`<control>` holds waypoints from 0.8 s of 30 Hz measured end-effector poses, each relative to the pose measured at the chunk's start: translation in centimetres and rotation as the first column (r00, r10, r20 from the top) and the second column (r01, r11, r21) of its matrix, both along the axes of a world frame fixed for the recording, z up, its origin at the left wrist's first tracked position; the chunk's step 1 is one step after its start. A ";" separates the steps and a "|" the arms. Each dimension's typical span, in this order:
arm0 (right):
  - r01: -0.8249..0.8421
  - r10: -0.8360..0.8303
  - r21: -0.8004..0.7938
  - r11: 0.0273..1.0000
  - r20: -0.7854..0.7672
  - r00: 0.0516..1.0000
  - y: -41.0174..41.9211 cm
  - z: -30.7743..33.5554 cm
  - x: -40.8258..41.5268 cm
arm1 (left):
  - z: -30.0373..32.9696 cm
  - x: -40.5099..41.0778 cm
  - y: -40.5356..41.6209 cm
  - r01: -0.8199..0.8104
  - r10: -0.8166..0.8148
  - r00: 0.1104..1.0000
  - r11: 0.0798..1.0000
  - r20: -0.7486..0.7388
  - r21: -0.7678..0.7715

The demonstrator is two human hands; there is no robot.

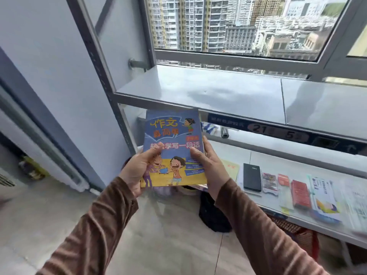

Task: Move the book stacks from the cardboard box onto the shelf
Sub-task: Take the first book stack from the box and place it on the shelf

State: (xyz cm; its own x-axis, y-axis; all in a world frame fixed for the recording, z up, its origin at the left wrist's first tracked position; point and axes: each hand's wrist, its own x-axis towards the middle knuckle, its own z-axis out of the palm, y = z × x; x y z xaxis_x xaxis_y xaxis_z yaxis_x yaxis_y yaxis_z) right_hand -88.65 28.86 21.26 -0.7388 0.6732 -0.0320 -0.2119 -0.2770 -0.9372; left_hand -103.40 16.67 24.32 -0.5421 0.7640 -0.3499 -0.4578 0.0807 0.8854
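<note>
Head view: blue-and-yellow paperback book stack (173, 147), clamped at both lower side edges by left hand (137, 171) and right hand (208, 169), held level before grey metal shelf (218, 92), seemingly for placement.

A room in a high-rise flat, likely a home: the open window (238, 26) looks down on apartment towers, a grey metal shelf (198, 90) stands against it, its lower tier holding household packets (299, 194), above a tiled floor (168, 235).
</note>
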 end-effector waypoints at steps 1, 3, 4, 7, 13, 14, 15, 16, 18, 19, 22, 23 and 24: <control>-0.009 0.009 0.010 1.000 -0.026 1.000 0.3 0.5 -0.6 | 0.5 -0.5 0.2 0.005 -0.005 1.000 1.000 0.002 0.016; -0.014 0.015 0.017 1.000 -0.066 0.998 1.2 0.9 -3.3 | 1.2 -3.0 0.8 0.012 -0.012 1.000 0.999 0.006 0.049; -0.007 0.008 0.019 1.000 -0.062 0.998 1.8 1.0 -5.4 | 1.4 -5.1 1.4 0.016 -0.016 1.000 0.998 0.001 0.063; 0.029 -0.028 0.022 0.999 -0.049 0.998 3.0 2.2 -11.6 | 2.2 -11.9 3.2 0.036 -0.034 0.999 0.995 -0.022 0.090; 0.151 -0.149 0.033 0.988 -0.063 0.987 5.8 4.1 -19.9 | 3.7 -22.0 8.3 0.167 -0.163 0.985 0.982 -0.051 0.089; 0.174 -0.171 0.042 0.984 -0.060 0.983 6.4 4.4 -20.7 | 3.8 -23.1 9.3 0.189 -0.185 0.982 0.977 -0.049 0.102; 0.195 -0.191 0.053 0.979 -0.060 0.980 7.3 4.7 -21.5 | 3.9 -24.1 10.4 0.215 -0.211 0.976 0.970 -0.049 0.113; 0.208 -0.204 0.067 0.976 -0.061 0.977 8.1 5.1 -22.2 | 3.9 -25.1 11.6 0.235 -0.231 0.972 0.964 -0.051 0.122; 0.222 -0.217 0.108 0.969 -0.061 0.974 10.1 5.8 -23.5 | 4.0 -27.0 14.1 0.282 -0.276 0.959 0.947 -0.060 0.157; 0.229 -0.223 0.127 0.965 -0.065 0.973 11.4 6.0 -24.1 | 4.2 -27.9 15.4 0.311 -0.301 0.950 0.933 -0.080 0.183; 0.248 -0.239 0.193 0.949 -0.068 0.969 15.4 6.8 -26.1 | 4.9 -30.8 19.3 0.392 -0.346 0.915 0.881 -0.206 0.263; 0.247 -0.239 0.237 0.940 -0.059 0.969 16.7 7.1 -26.7 | 5.4 -31.7 20.5 0.397 -0.338 0.910 0.876 -0.240 0.272; 0.245 -0.242 0.290 0.925 -0.047 0.969 18.0 7.5 -27.2 | 5.9 -32.5 21.5 0.400 -0.327 0.904 0.874 -0.275 0.276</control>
State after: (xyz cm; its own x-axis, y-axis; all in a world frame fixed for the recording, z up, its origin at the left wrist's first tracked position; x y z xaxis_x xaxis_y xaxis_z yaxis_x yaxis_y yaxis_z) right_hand -115.89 46.83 28.79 -0.5505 0.8107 0.1994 -0.2479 0.0694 -0.9663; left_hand -135.88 38.21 30.26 -0.2374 0.9707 0.0374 -0.2487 -0.0980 0.9636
